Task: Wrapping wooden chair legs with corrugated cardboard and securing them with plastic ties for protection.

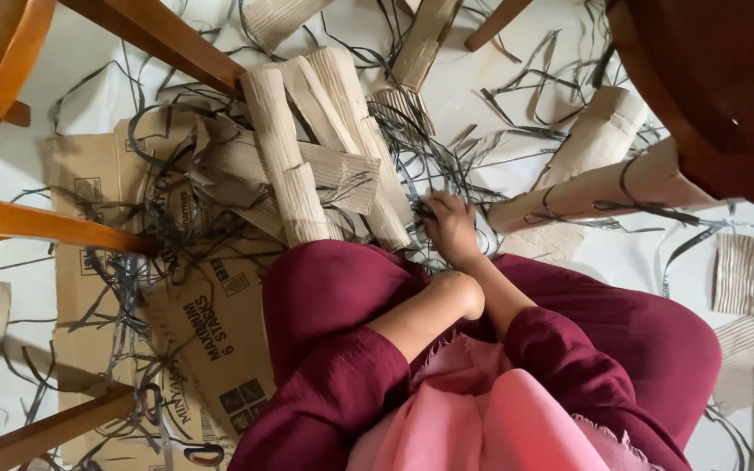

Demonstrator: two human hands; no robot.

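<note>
My right hand [451, 228] reaches down past my maroon-clad knees to the floor, knuckles up. Its fingers are curled into a tangle of thin dark strips [425, 166] beside a pile of rolled corrugated cardboard pieces [307, 148]. My left forearm [421, 318] lies bent across my lap. It ends at the wrist against the right forearm, and the left hand itself is hidden. A pink cloth [482, 419] hangs down my front.
Flattened brown cartons [211, 340] lie at the left under wooden chair legs [45, 225]. A long cardboard roll [586, 187] and a dark wooden seat [717, 87] are at the right. Dark strips and cardboard scraps [739, 270] litter the white floor.
</note>
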